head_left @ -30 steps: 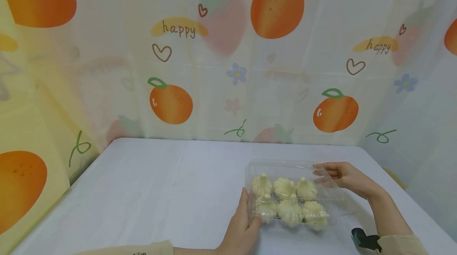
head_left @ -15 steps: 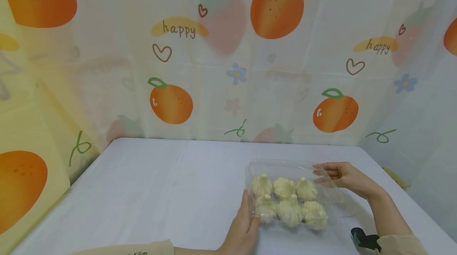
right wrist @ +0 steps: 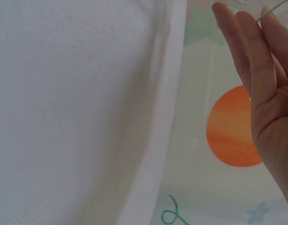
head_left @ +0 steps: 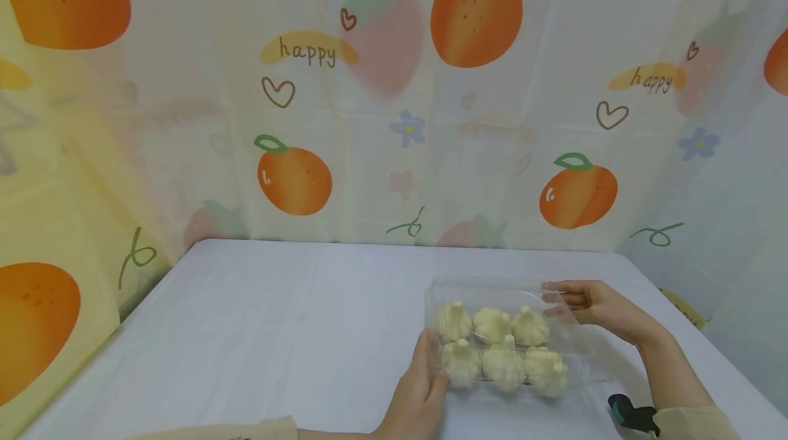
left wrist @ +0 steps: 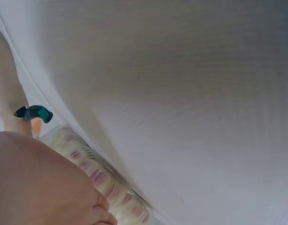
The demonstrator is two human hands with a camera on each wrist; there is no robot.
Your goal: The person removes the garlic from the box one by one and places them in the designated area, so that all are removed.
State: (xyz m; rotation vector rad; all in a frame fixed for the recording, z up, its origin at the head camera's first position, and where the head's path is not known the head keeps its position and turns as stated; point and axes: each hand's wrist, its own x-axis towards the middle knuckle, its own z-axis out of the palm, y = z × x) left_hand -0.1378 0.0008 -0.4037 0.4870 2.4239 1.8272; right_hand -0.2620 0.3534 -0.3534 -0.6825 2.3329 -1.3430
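Observation:
Several pale garlic bulbs (head_left: 503, 363) sit in two rows inside a clear plastic box (head_left: 572, 358) on the right half of the table. My left hand (head_left: 411, 389) holds the box by its left side, with the thumb at the near corner. The back of that hand hides part of the garlic in the left wrist view, where the bulbs show pinkish streaks. At the far right corner, my right hand (head_left: 600, 306) pinches the thin plastic edge of the box between thumb and fingers. Only a sliver of that plastic shows in the right wrist view.
A white cloth covers the table (head_left: 277, 337). Behind it hangs a curtain (head_left: 369, 173) printed with oranges and strawberries. A dark strap-like camera mount (head_left: 631, 412) sits at the right wrist.
The plastic box with the garlic has shifted very slightly to the right. Both hands keep their hold on it, and the left hand shifts little.

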